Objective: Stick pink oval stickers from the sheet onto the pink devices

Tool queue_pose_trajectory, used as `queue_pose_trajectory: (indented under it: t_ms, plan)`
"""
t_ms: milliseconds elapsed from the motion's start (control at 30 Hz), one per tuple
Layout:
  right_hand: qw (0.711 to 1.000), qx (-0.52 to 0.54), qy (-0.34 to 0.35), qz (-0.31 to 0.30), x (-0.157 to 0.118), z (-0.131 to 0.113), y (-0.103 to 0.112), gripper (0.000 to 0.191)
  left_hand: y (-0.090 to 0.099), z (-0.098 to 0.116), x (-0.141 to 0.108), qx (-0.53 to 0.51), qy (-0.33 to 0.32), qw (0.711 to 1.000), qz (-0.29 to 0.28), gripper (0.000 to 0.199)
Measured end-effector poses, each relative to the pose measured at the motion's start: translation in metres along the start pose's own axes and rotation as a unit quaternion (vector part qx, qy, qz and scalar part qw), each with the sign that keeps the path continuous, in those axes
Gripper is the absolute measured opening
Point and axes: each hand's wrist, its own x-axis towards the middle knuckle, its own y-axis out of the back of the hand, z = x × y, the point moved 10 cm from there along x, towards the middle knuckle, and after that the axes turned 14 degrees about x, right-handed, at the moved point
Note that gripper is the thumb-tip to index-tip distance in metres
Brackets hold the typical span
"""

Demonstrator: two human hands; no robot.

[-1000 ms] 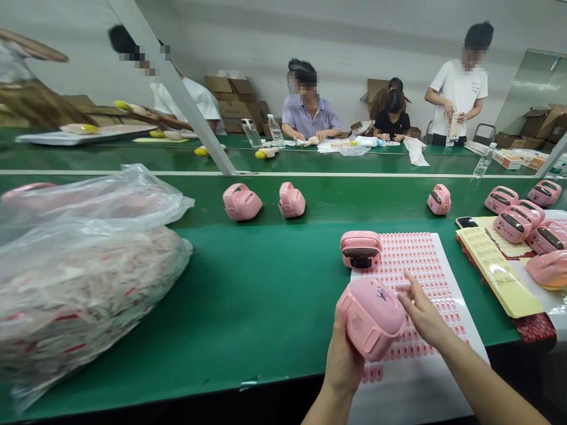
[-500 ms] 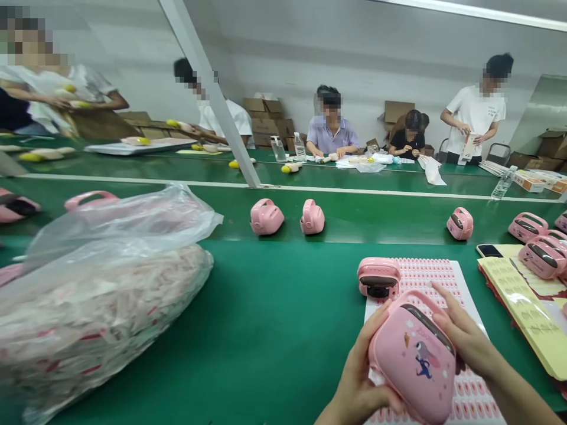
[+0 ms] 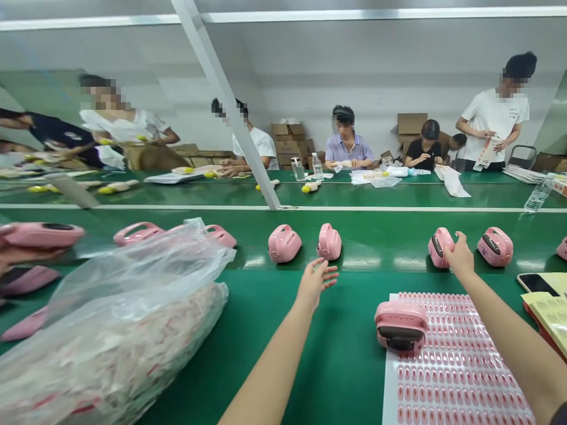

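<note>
Left hand [image 3: 312, 285] is spread and empty, pink case [image 3: 329, 241] just beyond it. Second case [image 3: 437, 248] sits just left of right hand [image 3: 461, 257]; grip unclear.

No text, brand or number can be read with certainty. The white T-shirt [image 3: 495, 121] at upper right bears a few small dark lines of lettering on its chest, too small to make out. The dark shirt [image 3: 57, 139] at the left edge has a small white mark, blurred. Fine print seems to sit on the clear bottle [image 3: 537, 195] at the right, but it is illegible. An orange-and-white box [image 3: 560, 184] at the right edge has markings that cannot be told. The sheet [image 3: 390, 389] at lower right repeats one red oval motif in rows, with any lettering too small to read.
</note>
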Motion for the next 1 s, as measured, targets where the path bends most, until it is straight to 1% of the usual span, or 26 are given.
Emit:
queue_pose_trajectory:
  t_ms: [100, 200, 300, 367, 400, 467, 500, 567, 600, 667, 700, 767, 833, 867, 933, 1000]
  plan:
    - [1.0, -0.004, -0.005, -0.013, 0.008, 0.01, -0.008, 0.053, 0.002, 0.008, 0.041, -0.006, 0.011, 1.0, 0.026, 0.018]
    - [0.999, -0.012, 0.003, -0.029, 0.008, 0.016, -0.005, 0.057, -0.008, 0.013, 0.066, -0.019, 0.009, 1.0, 0.015, 0.021]
    - [0.999, 0.0, 0.033, -0.025, -0.002, 0.011, 0.007, 0.062, -0.022, 0.02, 0.075, -0.042, -0.014, 0.999, 0.0, 0.02]
    - [0.996, 0.049, 0.064, -0.021, -0.017, 0.001, 0.016, 0.064, -0.028, 0.03, 0.071, -0.06, -0.048, 0.997, 0.003, 0.021]
    - [0.993, 0.089, 0.08, -0.026, -0.026, -0.007, 0.019, 0.064, -0.031, 0.038, 0.064, -0.068, -0.07, 0.995, 0.005, 0.021]
    - [0.976, 0.183, 0.104, -0.058, -0.049, -0.027, 0.021, 0.064, -0.035, 0.054, 0.043, -0.075, -0.119, 0.99, -0.001, 0.022]
    - [0.963, 0.23, 0.115, -0.084, -0.062, -0.04, 0.019, 0.065, -0.037, 0.062, 0.028, -0.073, -0.145, 0.987, -0.01, 0.022]
    - [0.932, 0.305, 0.137, -0.14, -0.09, -0.07, 0.016, 0.066, -0.042, 0.074, -0.01, -0.061, -0.193, 0.979, -0.033, 0.022]
    - [0.916, 0.334, 0.152, -0.163, -0.104, -0.086, 0.016, 0.067, -0.044, 0.077, -0.032, -0.051, -0.213, 0.975, -0.046, 0.023]
    - [0.885, 0.381, 0.192, -0.188, -0.13, -0.116, 0.02, 0.072, -0.048, 0.079, -0.077, -0.03, -0.253, 0.965, -0.059, 0.027]
    - [0.869, 0.403, 0.207, -0.198, -0.142, -0.129, 0.022, 0.074, -0.051, 0.081, -0.1, 0.0, -0.288, 0.955, -0.065, 0.026]
    - [0.838, 0.449, 0.224, -0.214, -0.163, -0.145, 0.026, 0.077, -0.059, 0.074, -0.136, 0.041, -0.303, 0.949, -0.079, 0.024]
    - [0.814, 0.492, 0.216, -0.218, -0.18, -0.149, 0.03, 0.075, -0.067, 0.063, -0.16, 0.062, -0.292, 0.95, -0.097, 0.023]
    - [0.81, 0.506, 0.205, -0.212, -0.186, -0.146, 0.033, 0.072, -0.07, 0.056, -0.169, 0.069, -0.279, 0.952, -0.105, 0.022]
    - [0.82, 0.513, 0.17, -0.186, -0.194, -0.135, 0.041, 0.07, -0.074, 0.035, -0.183, 0.076, -0.235, 0.961, -0.124, 0.023]
    - [0.838, 0.505, 0.122, -0.167, -0.198, -0.12, 0.049, 0.07, -0.071, 0.004, -0.198, 0.043, -0.165, 0.976, -0.135, 0.028]
